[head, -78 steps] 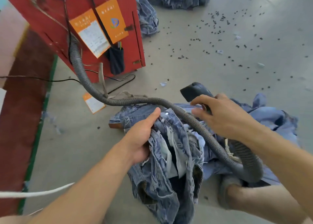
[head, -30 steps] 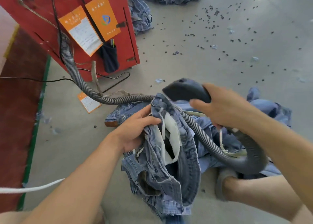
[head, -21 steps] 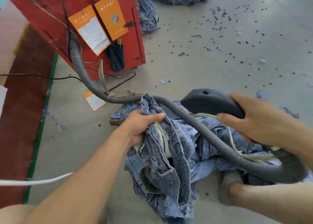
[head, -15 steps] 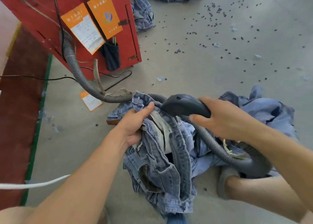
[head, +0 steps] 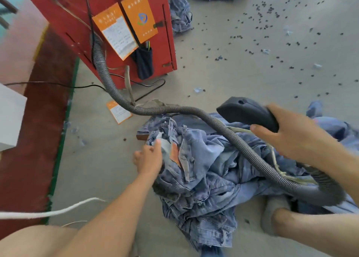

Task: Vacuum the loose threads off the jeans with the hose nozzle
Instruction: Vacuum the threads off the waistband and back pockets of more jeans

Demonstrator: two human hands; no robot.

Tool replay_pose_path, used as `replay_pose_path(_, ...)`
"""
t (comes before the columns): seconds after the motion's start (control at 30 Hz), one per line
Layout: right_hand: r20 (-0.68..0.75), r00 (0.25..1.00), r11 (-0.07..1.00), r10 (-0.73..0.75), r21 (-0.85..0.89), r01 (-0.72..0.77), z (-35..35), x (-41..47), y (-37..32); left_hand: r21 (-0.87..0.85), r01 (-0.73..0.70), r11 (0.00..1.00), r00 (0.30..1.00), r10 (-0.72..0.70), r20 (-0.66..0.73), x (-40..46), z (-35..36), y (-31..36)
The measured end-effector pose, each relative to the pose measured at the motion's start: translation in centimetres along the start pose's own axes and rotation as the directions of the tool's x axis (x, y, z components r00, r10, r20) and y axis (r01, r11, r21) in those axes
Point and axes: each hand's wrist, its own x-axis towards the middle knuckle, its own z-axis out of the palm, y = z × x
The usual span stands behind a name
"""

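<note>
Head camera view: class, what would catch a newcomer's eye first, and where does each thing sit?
The black hose nozzle, gripped by the right hand, is raised at centre right above the heap of jeans. Its ribbed grey hose snakes back to the red cabinet at upper left. The left hand holds the denim at the centre.

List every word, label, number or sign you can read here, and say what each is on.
Nothing is legible.
Orange card with white sheet on the red cabinet: print too blurred.
Orange card with round logo: characters too blurred.
Orange card on the floor: too small.
Orange tag on the jeans: no readable text.
</note>
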Motion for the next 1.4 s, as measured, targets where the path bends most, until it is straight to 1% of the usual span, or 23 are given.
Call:
replay_pose_path(0.07, 0.022, 0.999, 0.996, -0.038, -0.082, 0.039, 0.9, 0.1, -0.3, 0.221, -0.166, 0.961, 0.976, 0.129, 0.174, -1.5, 1.6, -1.9)
replay_pose_path(0.17, 0.095, 0.993, 0.995, -0.072, -0.068, 0.079, 1.9, 0.0, -1.0, 0.386, -0.37, 0.845, 0.929, 0.331, 0.164, -1.8, 1.9, -1.8)
replay_pose_path(0.23, 0.119, 0.989, 0.993, -0.088, -0.07, 0.097, 2.4, -0.2, -1.4, 0.279, -0.463, 0.842, 0.886, 0.431, 0.169, -1.5, 1.2, -1.0)
replay_pose_path(0.27, 0.131, 0.987, 0.992, -0.09, -0.077, 0.101, 2.6, -0.2, -1.5, 0.138, -0.45, 0.882, 0.888, 0.426, 0.176, -1.3, 0.8, -0.7)
replay_pose_path(0.33, 0.163, 0.983, 0.993, -0.08, -0.074, 0.093, 3.0, -0.3, -1.7, -0.219, -0.222, 0.95, 0.929, 0.274, 0.247, -1.1, -0.7, -0.1)
replay_pose_path(0.4, 0.21, 0.975, 0.996, -0.07, -0.035, 0.079, 3.3, -0.1, -1.9, -0.457, 0.055, 0.888, 0.911, 0.142, 0.387, -0.8, -2.1, -0.2)
replay_pose_path(0.43, 0.239, 0.968, 0.997, -0.075, -0.017, 0.081, 3.5, 0.2, -2.1, -0.519, 0.149, 0.842, 0.887, 0.118, 0.446, -0.7, -2.7, -0.5)
replay_pose_path(0.5, 0.29, 0.952, 0.995, -0.094, -0.008, 0.1, 3.9, 0.6, -2.7, -0.572, 0.252, 0.781, 0.844, 0.112, 0.525, -0.6, -3.8, -1.1)
replay_pose_path(0.6, 0.343, 0.934, 0.992, -0.106, -0.03, 0.124, 5.2, 1.2, -3.9, -0.565, 0.269, 0.78, 0.838, 0.099, 0.536, -0.7, -4.4, -1.9)
replay_pose_path(0.73, 0.35, 0.936, 0.98, -0.051, -0.162, 0.114, 7.4, 2.0, -5.6, -0.423, 0.065, 0.904, 0.924, 0.105, 0.367, -0.5, -4.1, -3.4)
replay_pose_path(0.83, 0.347, 0.938, 0.973, -0.015, -0.212, 0.094, 8.0, 2.4, -6.3, -0.148, -0.019, 0.989, 0.942, 0.067, 0.329, -0.9, -3.9, -3.3)
replay_pose_path(0.87, 0.349, 0.937, 0.971, -0.015, -0.219, 0.097, 8.0, 2.4, -6.4, -0.006, -0.04, 0.999, 0.942, 0.04, 0.332, -1.2, -3.6, -2.9)
replay_pose_path(0.93, 0.349, 0.937, 0.967, -0.025, -0.228, 0.111, 7.9, 2.4, -6.6, 0.301, -0.098, 0.949, 0.968, 0.021, 0.249, -2.0, -2.7, -2.3)
replay_pose_path(0.97, 0.345, 0.938, 0.965, -0.033, -0.233, 0.12, 7.9, 2.2, -6.6, 0.377, -0.105, 0.92, 0.98, 0.031, 0.197, -2.2, -2.4, -2.1)
replay_pose_path(1.0, 0.341, 0.939, 0.962, -0.043, -0.241, 0.131, 7.9, 2.1, -6.6, 0.362, -0.125, 0.924, 0.982, 0.064, 0.177, -2.3, -2.2, -2.0)
replay_pose_path(1.03, 0.343, 0.938, 0.957, -0.053, -0.251, 0.145, 7.8, 1.9, -6.5, 0.235, -0.129, 0.963, 0.975, 0.08, 0.21, -2.2, -2.2, -1.9)
replay_pose_path(1.07, 0.35, 0.934, 0.953, -0.064, -0.255, 0.161, 7.7, 1.8, -6.5, 0.032, -0.09, 0.995, 0.958, 0.078, 0.275, -2.0, -2.2, -2.1)
replay_pose_path(1.1, 0.363, 0.929, 0.951, -0.075, -0.254, 0.176, 7.6, 1.7, -6.6, -0.175, -0.011, 0.985, 0.934, 0.072, 0.349, -1.7, -2.3, -2.2)
replay_pose_path(1.17, 0.395, 0.914, 0.951, -0.095, -0.236, 0.2, 7.2, 1.6, -6.8, -0.438, 0.133, 0.889, 0.898, 0.079, 0.433, -1.7, -2.9, -2.3)
replay_pose_path(1.23, 0.429, 0.896, 0.961, -0.117, -0.18, 0.211, 6.9, 1.6, -7.4, -0.646, 0.26, 0.718, 0.86, 0.133, 0.493, -1.6, -3.4, -2.4)
replay_pose_path(1.3, 0.449, 0.881, 0.972, -0.149, -0.095, 0.213, 6.8, 1.8, -8.3, -0.747, 0.367, 0.554, 0.779, 0.256, 0.572, -1.7, -3.7, -2.6)
replay_pose_path(1.33, 0.445, 0.88, 0.979, -0.166, -0.037, 0.203, 7.0, 2.1, -8.9, -0.757, 0.382, 0.53, 0.74, 0.315, 0.594, -1.9, -3.7, -2.7)
replay_pose_path(1.4, 0.396, 0.899, 0.982, -0.186, 0.067, 0.174, 7.5, 2.8, -10.2, -0.757, 0.35, 0.552, 0.682, 0.403, 0.61, -2.4, -3.9, -2.6)
